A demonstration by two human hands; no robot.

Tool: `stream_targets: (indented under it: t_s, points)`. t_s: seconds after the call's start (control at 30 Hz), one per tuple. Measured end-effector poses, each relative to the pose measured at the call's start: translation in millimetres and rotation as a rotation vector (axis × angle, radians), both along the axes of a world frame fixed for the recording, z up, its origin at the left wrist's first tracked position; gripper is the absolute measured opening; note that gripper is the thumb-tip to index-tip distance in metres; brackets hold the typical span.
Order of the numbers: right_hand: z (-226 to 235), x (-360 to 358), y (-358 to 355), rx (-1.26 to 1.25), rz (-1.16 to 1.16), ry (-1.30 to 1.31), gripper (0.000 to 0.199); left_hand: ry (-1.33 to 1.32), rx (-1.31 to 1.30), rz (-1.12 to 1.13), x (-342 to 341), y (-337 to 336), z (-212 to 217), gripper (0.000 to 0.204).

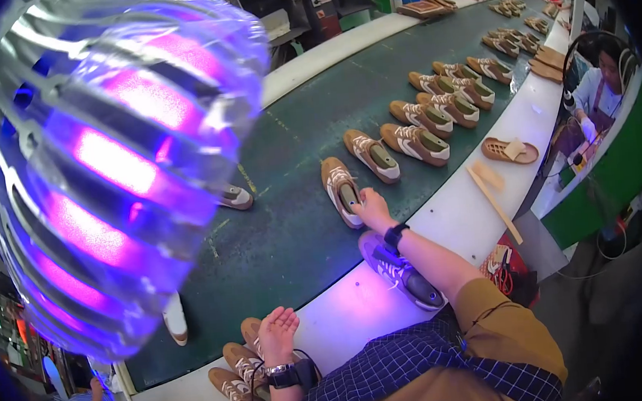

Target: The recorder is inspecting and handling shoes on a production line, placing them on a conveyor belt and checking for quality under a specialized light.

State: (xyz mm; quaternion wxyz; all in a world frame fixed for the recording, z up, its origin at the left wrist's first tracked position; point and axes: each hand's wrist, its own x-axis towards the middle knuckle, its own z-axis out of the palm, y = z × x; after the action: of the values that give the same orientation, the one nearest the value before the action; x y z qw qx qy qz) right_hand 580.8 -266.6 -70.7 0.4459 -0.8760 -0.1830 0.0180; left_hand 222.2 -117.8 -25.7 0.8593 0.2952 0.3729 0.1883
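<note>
My right hand (pixel 372 210) reaches over the green belt, fingers closed on the collar of a tan and white lace-up sneaker (pixel 336 177). Just below that wrist, a sneaker lit purple (pixel 392 264) rests on the white ledge. My left hand (pixel 277 332) is held palm up with its fingers stretched out and nothing in it. Close beside it, several tan sneakers (pixel 234 384) stand on the ledge, partly hidden by my wrist. Another sneaker (pixel 362 152) sits on the belt, right of the gripped one.
A clear ribbed housing with glowing purple lamps (pixel 114 160) covers the upper left. Several more sneakers (pixel 453 107) line the belt (pixel 301 240) to the far right. A sole-shaped piece (pixel 509 149) and a tan strip (pixel 496 205) lie on the ledge. A person (pixel 602 88) sits at right.
</note>
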Motion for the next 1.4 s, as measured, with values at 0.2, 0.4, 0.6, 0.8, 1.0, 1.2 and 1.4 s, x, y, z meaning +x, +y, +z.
stream_targets:
  t_s: [0.2, 0.4, 0.6, 0.8, 1.0, 1.2, 1.4]
  points:
    - [-13, 30, 35, -0.076, 0.026, 0.391, 0.075, -0.023, 0.028, -0.035, 7, -22, 8, 0.033]
    - [-20, 45, 36, 0.192, 0.091, 0.760, 0.051, -0.018, 0.053, 0.014, -17, -29, 8, 0.034]
    - [35, -22, -16, 0.847, 0.556, 1.228, 0.034, -0.054, 0.083, -0.128, 22, -29, 22, 0.039]
    - [111, -136, -75, 0.613, 0.831, 0.892, 0.049, -0.392, 0.085, -0.116, 75, -68, 38, 0.063]
    - [94, -159, -150, -0.008, 0.281, -0.047, 0.079, -0.351, -0.161, -0.173, 23, -75, -3, 0.069]
    - [50, -151, -193, -0.220, 0.210, 0.250, 0.073, -0.177, -0.301, -0.208, -10, -68, -49, 0.088]
    - [60, -147, -172, 0.575, 0.329, 1.052, 0.049, -0.446, -0.461, -0.571, 27, -83, -29, 0.092]
